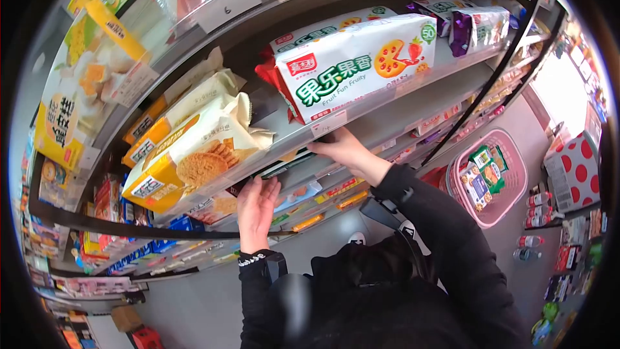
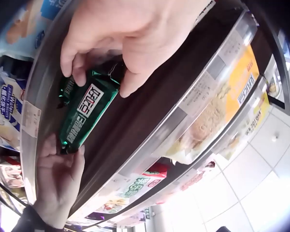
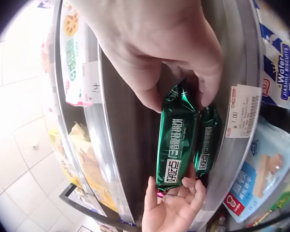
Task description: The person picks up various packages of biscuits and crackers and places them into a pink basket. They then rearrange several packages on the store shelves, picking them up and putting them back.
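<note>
A green, shiny pack of biscuits (image 2: 89,111) lies on a dark lower shelf, with a hand at each end. The left hand (image 2: 128,36) holds one end between thumb and fingers in the left wrist view. At the opposite end, the right hand (image 3: 159,43) has its thumb and fingers around the crimped wrapper in the right wrist view. Beside this pack is a second green pack (image 3: 206,140), partly hidden behind it. From the head, the left hand (image 1: 257,210) and right hand (image 1: 349,155) reach in under the shelf above, which hides most of the green packs.
The shelf above carries a white fruit biscuit pack (image 1: 355,64) and yellow biscuit packs (image 1: 194,155). Its front lip with price tags (image 1: 329,123) overhangs the hands. On the floor to the right stands a pink basket (image 1: 510,187) holding several packs, near a polka-dot box (image 1: 575,171).
</note>
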`<act>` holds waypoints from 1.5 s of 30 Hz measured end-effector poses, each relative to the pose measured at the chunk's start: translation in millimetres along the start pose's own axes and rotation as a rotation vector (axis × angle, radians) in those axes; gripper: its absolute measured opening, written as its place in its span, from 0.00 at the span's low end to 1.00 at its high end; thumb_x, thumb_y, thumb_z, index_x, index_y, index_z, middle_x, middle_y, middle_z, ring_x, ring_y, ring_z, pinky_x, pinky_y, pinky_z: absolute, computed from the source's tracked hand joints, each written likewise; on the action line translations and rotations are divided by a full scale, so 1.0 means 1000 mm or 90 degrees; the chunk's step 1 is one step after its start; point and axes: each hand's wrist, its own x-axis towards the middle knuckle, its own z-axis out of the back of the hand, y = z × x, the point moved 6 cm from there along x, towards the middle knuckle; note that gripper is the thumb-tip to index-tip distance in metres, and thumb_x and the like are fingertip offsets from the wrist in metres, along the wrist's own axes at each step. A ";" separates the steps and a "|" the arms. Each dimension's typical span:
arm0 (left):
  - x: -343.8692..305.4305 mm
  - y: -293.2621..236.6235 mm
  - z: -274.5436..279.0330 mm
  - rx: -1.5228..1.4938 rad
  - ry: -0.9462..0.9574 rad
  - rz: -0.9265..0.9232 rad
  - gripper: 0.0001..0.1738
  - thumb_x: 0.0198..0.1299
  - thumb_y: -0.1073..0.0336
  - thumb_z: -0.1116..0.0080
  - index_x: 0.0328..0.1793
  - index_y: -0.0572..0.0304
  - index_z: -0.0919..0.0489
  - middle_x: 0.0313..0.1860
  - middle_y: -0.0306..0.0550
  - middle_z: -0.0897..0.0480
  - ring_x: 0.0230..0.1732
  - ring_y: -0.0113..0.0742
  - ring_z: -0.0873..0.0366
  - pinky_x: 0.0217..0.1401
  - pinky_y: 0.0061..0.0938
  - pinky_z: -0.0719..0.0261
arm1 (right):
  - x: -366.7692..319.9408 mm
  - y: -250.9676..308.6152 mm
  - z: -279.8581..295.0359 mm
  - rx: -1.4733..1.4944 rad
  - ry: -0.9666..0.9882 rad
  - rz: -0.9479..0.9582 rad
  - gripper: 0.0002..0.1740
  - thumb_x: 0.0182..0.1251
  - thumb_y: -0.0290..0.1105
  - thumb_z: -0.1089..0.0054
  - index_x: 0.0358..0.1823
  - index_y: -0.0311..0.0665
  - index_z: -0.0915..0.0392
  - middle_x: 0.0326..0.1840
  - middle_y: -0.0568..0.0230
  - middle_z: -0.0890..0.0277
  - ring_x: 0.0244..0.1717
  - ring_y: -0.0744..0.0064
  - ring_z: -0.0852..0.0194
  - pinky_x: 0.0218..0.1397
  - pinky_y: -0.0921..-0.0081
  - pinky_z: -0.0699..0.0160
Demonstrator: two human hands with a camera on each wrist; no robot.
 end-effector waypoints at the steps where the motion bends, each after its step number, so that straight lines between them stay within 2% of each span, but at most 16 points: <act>1: 0.002 -0.001 0.005 -0.046 -0.036 -0.031 0.14 0.58 0.70 0.50 0.49 0.66 0.33 0.44 0.50 0.26 0.50 0.41 0.29 0.56 0.36 0.31 | 0.007 -0.004 -0.001 0.002 -0.013 0.003 0.32 0.46 0.23 0.39 0.56 0.29 0.41 0.48 0.54 0.31 0.50 0.68 0.33 0.52 0.75 0.33; 10: 0.002 -0.006 -0.011 -0.037 -0.027 -0.140 0.28 0.53 0.81 0.54 0.61 0.66 0.44 0.53 0.51 0.33 0.55 0.37 0.34 0.59 0.27 0.36 | 0.025 0.010 -0.027 -0.250 0.014 0.248 0.32 0.38 0.30 0.33 0.51 0.37 0.32 0.51 0.55 0.32 0.52 0.64 0.35 0.56 0.72 0.38; 15: 0.003 0.002 -0.005 -0.052 -0.048 -0.108 0.34 0.49 0.82 0.54 0.65 0.61 0.47 0.55 0.53 0.37 0.55 0.41 0.35 0.60 0.31 0.37 | 0.044 -0.018 -0.022 -0.412 0.013 0.169 0.36 0.38 0.39 0.32 0.52 0.38 0.33 0.54 0.49 0.36 0.55 0.55 0.38 0.58 0.71 0.38; 17: -0.001 0.002 -0.009 -0.055 -0.040 -0.111 0.37 0.48 0.82 0.53 0.67 0.55 0.49 0.56 0.52 0.38 0.54 0.43 0.36 0.60 0.34 0.38 | 0.045 -0.020 -0.024 -0.529 -0.038 0.304 0.32 0.41 0.36 0.35 0.52 0.39 0.34 0.50 0.53 0.33 0.55 0.60 0.38 0.58 0.70 0.40; 18: -0.005 0.003 -0.015 -0.056 -0.041 -0.119 0.38 0.48 0.82 0.53 0.67 0.54 0.49 0.55 0.52 0.37 0.54 0.43 0.35 0.60 0.35 0.38 | 0.040 -0.014 -0.023 -0.531 0.015 0.202 0.35 0.41 0.40 0.36 0.55 0.40 0.35 0.55 0.50 0.37 0.59 0.56 0.44 0.62 0.70 0.45; 19: -0.008 0.003 -0.015 -0.006 -0.033 -0.157 0.34 0.51 0.79 0.51 0.65 0.59 0.50 0.51 0.58 0.34 0.55 0.48 0.35 0.62 0.40 0.38 | 0.041 -0.015 -0.023 -0.509 0.047 0.205 0.36 0.40 0.42 0.36 0.55 0.40 0.35 0.56 0.50 0.37 0.59 0.55 0.43 0.62 0.69 0.45; 20: -0.012 0.007 -0.015 0.012 -0.054 -0.152 0.40 0.49 0.80 0.50 0.68 0.54 0.52 0.56 0.53 0.38 0.55 0.45 0.35 0.60 0.36 0.37 | 0.040 -0.016 -0.021 -0.526 0.054 0.221 0.37 0.40 0.42 0.35 0.55 0.40 0.35 0.56 0.49 0.37 0.59 0.54 0.43 0.62 0.68 0.45; 22: -0.026 0.015 -0.022 0.061 -0.130 -0.189 0.42 0.48 0.77 0.45 0.67 0.66 0.56 0.61 0.59 0.43 0.58 0.47 0.38 0.59 0.37 0.36 | 0.031 -0.013 -0.012 -0.508 0.067 0.183 0.38 0.39 0.42 0.35 0.55 0.35 0.35 0.55 0.44 0.38 0.59 0.50 0.44 0.61 0.65 0.43; 25: -0.037 0.038 -0.041 0.126 -0.088 -0.170 0.33 0.52 0.73 0.50 0.64 0.68 0.48 0.59 0.59 0.40 0.55 0.45 0.36 0.55 0.32 0.34 | -0.009 0.018 0.021 -0.401 0.095 0.281 0.34 0.42 0.39 0.36 0.52 0.30 0.35 0.53 0.45 0.36 0.53 0.50 0.36 0.58 0.66 0.38; 28: -0.035 0.073 -0.062 0.136 -0.017 -0.115 0.22 0.55 0.73 0.53 0.57 0.68 0.39 0.52 0.55 0.32 0.48 0.39 0.31 0.52 0.30 0.31 | -0.058 0.030 0.083 -0.303 0.290 0.091 0.25 0.52 0.34 0.40 0.51 0.31 0.33 0.49 0.52 0.31 0.49 0.66 0.29 0.51 0.74 0.30; 30: -0.031 0.092 -0.085 0.161 0.022 -0.085 0.17 0.56 0.73 0.54 0.53 0.67 0.35 0.47 0.52 0.28 0.44 0.36 0.28 0.50 0.30 0.30 | -0.081 0.015 0.143 -0.195 0.291 0.067 0.21 0.56 0.31 0.42 0.50 0.31 0.33 0.48 0.56 0.28 0.46 0.70 0.27 0.51 0.76 0.29; 33: -0.026 0.131 -0.124 0.199 0.024 -0.007 0.11 0.58 0.74 0.56 0.48 0.64 0.31 0.41 0.49 0.25 0.37 0.34 0.26 0.46 0.29 0.27 | -0.131 0.005 0.261 -0.118 0.090 -0.078 0.20 0.57 0.31 0.43 0.50 0.31 0.31 0.47 0.57 0.27 0.48 0.72 0.29 0.51 0.77 0.30; 35: -0.021 0.157 -0.153 0.216 0.062 0.024 0.11 0.58 0.74 0.57 0.48 0.64 0.31 0.41 0.49 0.25 0.37 0.34 0.26 0.46 0.29 0.27 | -0.171 0.004 0.342 -0.211 -0.108 -0.028 0.19 0.56 0.33 0.43 0.48 0.31 0.29 0.43 0.61 0.25 0.43 0.74 0.28 0.47 0.81 0.30; 37: -0.016 0.186 -0.180 0.238 0.102 0.067 0.12 0.58 0.75 0.57 0.48 0.64 0.32 0.41 0.50 0.25 0.37 0.35 0.26 0.46 0.29 0.27 | -0.216 -0.021 0.414 -0.130 -0.298 -0.173 0.17 0.55 0.31 0.44 0.45 0.30 0.28 0.39 0.61 0.25 0.40 0.77 0.28 0.42 0.82 0.29; 38: -0.015 0.197 -0.193 0.242 0.109 0.068 0.12 0.58 0.75 0.57 0.48 0.64 0.32 0.41 0.50 0.25 0.37 0.35 0.26 0.46 0.29 0.27 | -0.233 -0.044 0.454 -0.236 -0.367 -0.118 0.16 0.54 0.31 0.44 0.43 0.29 0.28 0.38 0.60 0.25 0.38 0.76 0.28 0.41 0.82 0.29; 45: -0.016 0.273 -0.259 0.335 0.139 0.255 0.14 0.57 0.76 0.59 0.50 0.67 0.35 0.41 0.52 0.25 0.36 0.36 0.26 0.45 0.30 0.26 | -0.335 -0.115 0.578 -0.406 -0.749 -0.304 0.21 0.46 0.29 0.42 0.43 0.27 0.29 0.42 0.46 0.27 0.46 0.57 0.28 0.49 0.71 0.30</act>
